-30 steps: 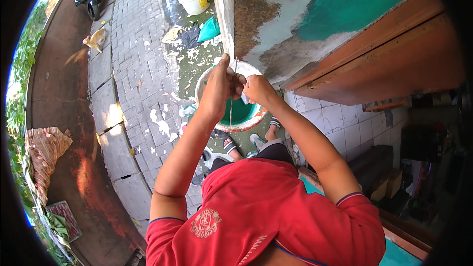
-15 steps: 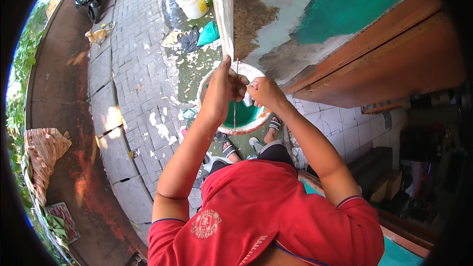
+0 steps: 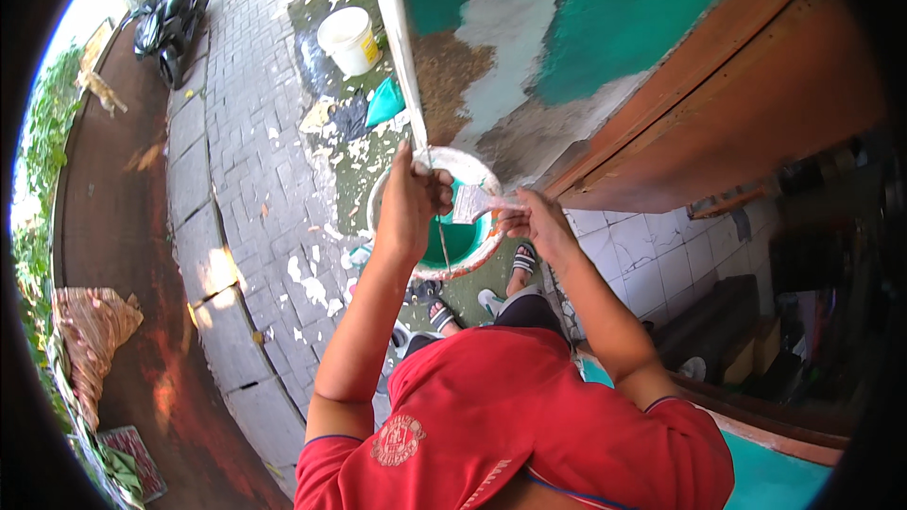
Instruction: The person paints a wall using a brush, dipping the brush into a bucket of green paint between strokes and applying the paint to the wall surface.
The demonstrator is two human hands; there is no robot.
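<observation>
My left hand [image 3: 411, 208] is closed round a thin, cord-like bucket handle [image 3: 445, 247], which runs across the mouth of a round paint bucket [image 3: 487, 250]. Green paint [image 3: 463, 238] lies inside the bucket, and its pale rim is smeared. A flat paintbrush [image 3: 470, 202] with pale bristles is gripped by its handle in my right hand [image 3: 537, 222]. The bristles point left over the bucket, close to the fingers of my left hand. Whether they touch the rim or the handle, I cannot tell.
A partly green, patchy wall [image 3: 605, 28] and a brown wooden panel [image 3: 699, 123] rise ahead and right. A white bucket [image 3: 350, 41] and a teal bag [image 3: 385, 102] stand among paint flakes. My sandalled feet [image 3: 441, 316] are below. A cat [image 3: 99, 90] and motorbike [image 3: 173, 19] are far left.
My right hand has shifted right and down, and the paintbrush now shows sideways over the bucket. My left hand keeps hold of the handle. The cat has moved left onto the brown ledge.
</observation>
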